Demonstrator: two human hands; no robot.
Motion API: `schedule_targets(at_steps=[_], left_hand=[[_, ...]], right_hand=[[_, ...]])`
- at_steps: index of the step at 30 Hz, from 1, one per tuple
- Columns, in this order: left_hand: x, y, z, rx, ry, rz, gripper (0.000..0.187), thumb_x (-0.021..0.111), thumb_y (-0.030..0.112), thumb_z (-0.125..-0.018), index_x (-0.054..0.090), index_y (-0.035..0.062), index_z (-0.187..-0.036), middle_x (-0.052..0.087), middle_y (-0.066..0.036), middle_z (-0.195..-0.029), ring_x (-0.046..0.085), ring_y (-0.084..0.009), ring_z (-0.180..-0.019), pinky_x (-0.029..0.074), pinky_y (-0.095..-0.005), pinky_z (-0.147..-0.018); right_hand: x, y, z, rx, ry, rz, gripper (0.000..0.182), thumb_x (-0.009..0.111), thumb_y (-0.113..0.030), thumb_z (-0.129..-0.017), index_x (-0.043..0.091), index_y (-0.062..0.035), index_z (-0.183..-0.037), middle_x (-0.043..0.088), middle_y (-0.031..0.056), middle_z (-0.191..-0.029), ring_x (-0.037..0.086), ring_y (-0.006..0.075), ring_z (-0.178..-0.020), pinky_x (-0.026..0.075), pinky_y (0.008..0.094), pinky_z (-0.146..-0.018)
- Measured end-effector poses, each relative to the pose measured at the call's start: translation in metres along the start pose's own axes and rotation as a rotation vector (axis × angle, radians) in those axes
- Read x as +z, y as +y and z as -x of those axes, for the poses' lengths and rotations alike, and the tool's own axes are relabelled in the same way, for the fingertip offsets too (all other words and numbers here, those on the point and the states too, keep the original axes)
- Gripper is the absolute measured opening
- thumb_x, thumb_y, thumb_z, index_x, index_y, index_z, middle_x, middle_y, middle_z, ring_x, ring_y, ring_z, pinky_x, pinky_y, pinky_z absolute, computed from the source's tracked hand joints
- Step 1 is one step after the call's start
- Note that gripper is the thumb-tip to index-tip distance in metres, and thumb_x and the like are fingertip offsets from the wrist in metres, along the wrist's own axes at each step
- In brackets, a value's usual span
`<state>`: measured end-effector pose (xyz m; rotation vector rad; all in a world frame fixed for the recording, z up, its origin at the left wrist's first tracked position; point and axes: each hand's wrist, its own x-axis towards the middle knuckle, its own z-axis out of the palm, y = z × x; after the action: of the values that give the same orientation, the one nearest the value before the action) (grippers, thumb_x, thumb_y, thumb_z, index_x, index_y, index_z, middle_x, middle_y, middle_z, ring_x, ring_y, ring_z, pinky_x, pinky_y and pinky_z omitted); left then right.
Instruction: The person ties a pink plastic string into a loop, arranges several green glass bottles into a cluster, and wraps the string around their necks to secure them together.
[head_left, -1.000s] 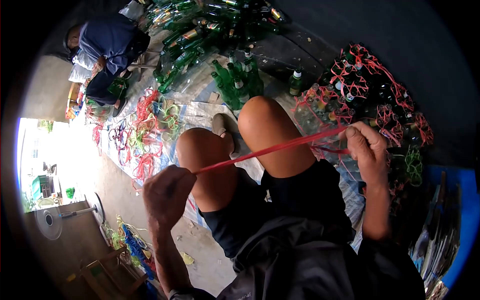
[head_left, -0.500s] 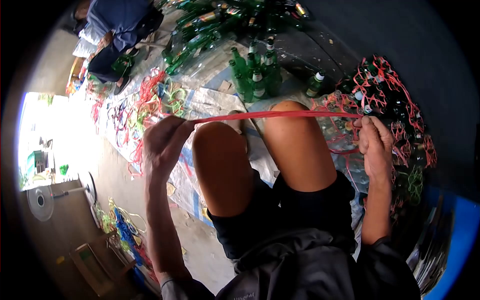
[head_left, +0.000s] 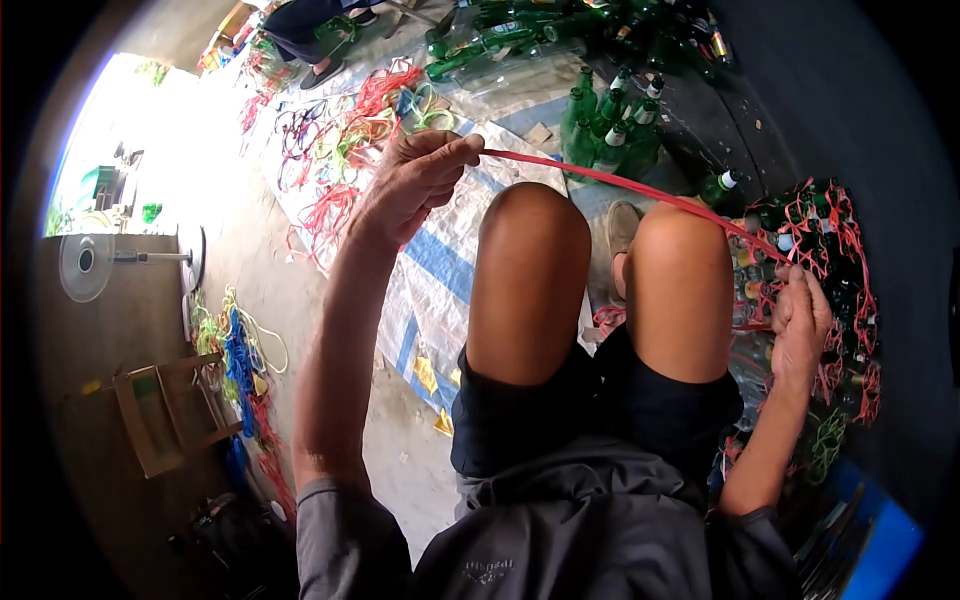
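- Concrete floor (head_left: 400, 485) carries a white-and-blue sheet (head_left: 430, 265); a fan (head_left: 86, 255) stands at the image left, and another person's leg (head_left: 292, 30) shows at the upper edge.
- Material in hand: red strands (head_left: 640, 187) span the gap between both hands, above the knees.
- Left hand (head_left: 415, 185): narrow pinch, thumb against fingers, on one end of the strands.
- Right hand (head_left: 800, 325): fingers closed on the other end.
- Completed portion: bottles at the right lie under red netting (head_left: 850, 235).
- Apparent remainder: upright green bottles (head_left: 610, 145) show no netting; a loose tangle (head_left: 385, 90) lies on the sheet. The strands are unknotted, as far as visible.
- Change from the earlier frame: strands, nearly level before, now slope down toward the right hand; the left hand appears higher, and the other person's torso is out of view.
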<state>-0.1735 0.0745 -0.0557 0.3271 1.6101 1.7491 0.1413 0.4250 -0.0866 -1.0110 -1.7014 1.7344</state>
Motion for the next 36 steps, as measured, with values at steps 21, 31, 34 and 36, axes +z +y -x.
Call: schedule_targets(at_steps=[21,31,34,36], left_hand=[[-0.010,0.001,0.006,-0.099,-0.062,-0.330,0.018,0.076,0.025,-0.092,0.071,0.0074,-0.093,0.047,0.011,-0.066,0.034,-0.0003,-0.056,0.024,-0.0217,-0.049],[-0.006,-0.001,-0.040,0.063,0.127,-0.493,0.023,0.075,0.022,-0.093,0.076,-0.0005,-0.097,0.070,0.000,-0.081,0.057,-0.0057,-0.074,0.045,-0.0250,-0.064],[-0.022,-0.015,-0.063,0.178,0.181,-0.542,0.026,0.074,0.022,-0.092,0.075,-0.0034,-0.096,0.070,-0.002,-0.081,0.059,-0.0080,-0.075,0.047,-0.0279,-0.065],[-0.020,-0.012,-0.072,0.178,0.192,-0.589,0.026,0.074,0.022,-0.092,0.075,-0.0042,-0.093,0.068,-0.002,-0.076,0.056,-0.0073,-0.071,0.046,-0.0285,-0.062]], right_hand=[[-0.007,0.016,-0.012,0.014,-0.012,0.015,0.026,0.063,-0.029,-0.103,0.071,-0.0050,-0.097,0.037,-0.0122,-0.062,0.027,-0.0019,-0.051,0.017,0.0206,-0.045],[-0.001,0.026,-0.040,0.088,-0.006,0.118,0.024,0.060,-0.030,-0.103,0.069,-0.0095,-0.094,0.032,-0.0110,-0.060,0.026,0.0011,-0.048,0.017,0.0241,-0.045],[0.007,0.031,-0.047,0.100,-0.054,0.036,0.025,0.059,-0.030,-0.103,0.066,-0.0088,-0.092,0.034,-0.0099,-0.060,0.026,0.0016,-0.048,0.016,0.0250,-0.045],[0.011,0.036,-0.053,0.059,-0.088,0.099,0.024,0.059,-0.029,-0.103,0.065,-0.0086,-0.091,0.035,-0.0095,-0.060,0.027,0.0022,-0.048,0.017,0.0246,-0.045]])
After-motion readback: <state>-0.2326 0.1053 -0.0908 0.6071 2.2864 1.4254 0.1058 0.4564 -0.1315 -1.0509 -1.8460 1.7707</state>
